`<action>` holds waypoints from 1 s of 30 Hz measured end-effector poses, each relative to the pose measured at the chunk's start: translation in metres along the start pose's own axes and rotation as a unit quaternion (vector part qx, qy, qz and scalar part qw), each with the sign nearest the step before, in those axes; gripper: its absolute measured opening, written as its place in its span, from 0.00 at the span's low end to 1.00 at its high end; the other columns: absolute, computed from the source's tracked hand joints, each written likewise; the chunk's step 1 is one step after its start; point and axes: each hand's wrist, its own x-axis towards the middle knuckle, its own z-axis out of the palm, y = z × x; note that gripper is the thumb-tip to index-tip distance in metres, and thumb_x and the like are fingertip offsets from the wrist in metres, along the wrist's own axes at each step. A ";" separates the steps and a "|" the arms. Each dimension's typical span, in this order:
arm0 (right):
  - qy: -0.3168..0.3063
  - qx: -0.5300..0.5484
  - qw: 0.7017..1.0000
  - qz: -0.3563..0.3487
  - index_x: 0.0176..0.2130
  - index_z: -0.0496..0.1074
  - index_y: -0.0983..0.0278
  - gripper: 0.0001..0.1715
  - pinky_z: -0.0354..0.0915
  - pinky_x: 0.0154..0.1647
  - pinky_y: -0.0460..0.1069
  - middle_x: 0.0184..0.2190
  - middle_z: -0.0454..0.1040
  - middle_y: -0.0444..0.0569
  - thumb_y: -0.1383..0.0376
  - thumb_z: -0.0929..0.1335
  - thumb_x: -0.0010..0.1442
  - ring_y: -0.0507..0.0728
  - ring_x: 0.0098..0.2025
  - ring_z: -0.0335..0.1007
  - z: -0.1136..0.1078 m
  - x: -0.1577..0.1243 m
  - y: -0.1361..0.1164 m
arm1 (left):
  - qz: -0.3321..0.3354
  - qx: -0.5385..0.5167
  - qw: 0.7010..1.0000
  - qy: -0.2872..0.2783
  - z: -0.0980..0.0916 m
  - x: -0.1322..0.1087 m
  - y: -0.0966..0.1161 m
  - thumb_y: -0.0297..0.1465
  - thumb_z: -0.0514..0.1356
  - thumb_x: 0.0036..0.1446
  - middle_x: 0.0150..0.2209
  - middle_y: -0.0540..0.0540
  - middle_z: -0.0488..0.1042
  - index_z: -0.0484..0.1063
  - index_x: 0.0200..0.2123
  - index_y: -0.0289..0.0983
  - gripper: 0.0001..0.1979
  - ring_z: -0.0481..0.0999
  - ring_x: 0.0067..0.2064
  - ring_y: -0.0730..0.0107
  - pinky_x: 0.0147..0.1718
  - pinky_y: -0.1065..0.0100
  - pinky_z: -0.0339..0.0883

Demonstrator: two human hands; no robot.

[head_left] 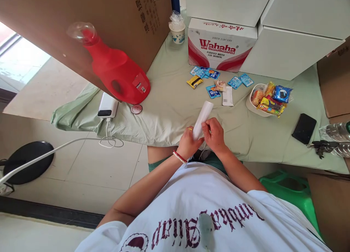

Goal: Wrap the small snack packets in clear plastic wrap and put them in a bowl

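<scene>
Both arms are bent and brought in toward the white roll [202, 119], one from each side. The left forearm [151, 181] is slanted up to the roll's near end, where the left hand [188, 144] is closed around it, the back of the hand turned upward and the thumb stretched across that end. The right forearm [240, 168] is angled in from the roll's right; the fingers of the right hand [215, 136] are curled, with the thumb pressed to the roll's right edge.

The left hand [188, 144] grips a white roll [203, 117].
</scene>
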 end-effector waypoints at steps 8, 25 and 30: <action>0.023 -0.017 0.999 0.015 0.33 0.58 0.57 0.14 0.60 0.40 0.52 0.30 0.64 0.45 0.58 0.60 0.72 0.57 0.35 0.61 -0.001 -0.003 0.012 | 0.062 -0.036 0.997 -0.033 -0.005 -0.009 -0.004 0.38 0.63 0.58 0.35 0.48 0.72 0.66 0.38 0.39 0.11 0.74 0.38 0.64 0.38 0.63 0.67; 0.060 0.074 0.984 0.152 0.36 0.63 0.58 0.25 0.67 0.40 0.53 0.32 0.71 0.46 0.42 0.58 0.71 0.57 0.35 0.68 -0.007 -0.021 0.046 | 0.042 -0.037 0.998 -0.031 -0.011 -0.006 0.000 0.38 0.63 0.56 0.40 0.46 0.75 0.69 0.40 0.39 0.12 0.74 0.40 0.63 0.41 0.62 0.68; 0.021 0.255 0.934 0.248 0.46 0.68 0.59 0.32 0.74 0.46 0.54 0.46 0.76 0.52 0.36 0.61 0.66 0.59 0.47 0.75 0.001 -0.018 0.039 | 0.015 -0.074 0.997 -0.030 -0.009 -0.004 0.000 0.38 0.65 0.56 0.33 0.50 0.73 0.70 0.38 0.38 0.12 0.71 0.35 0.66 0.37 0.64 0.65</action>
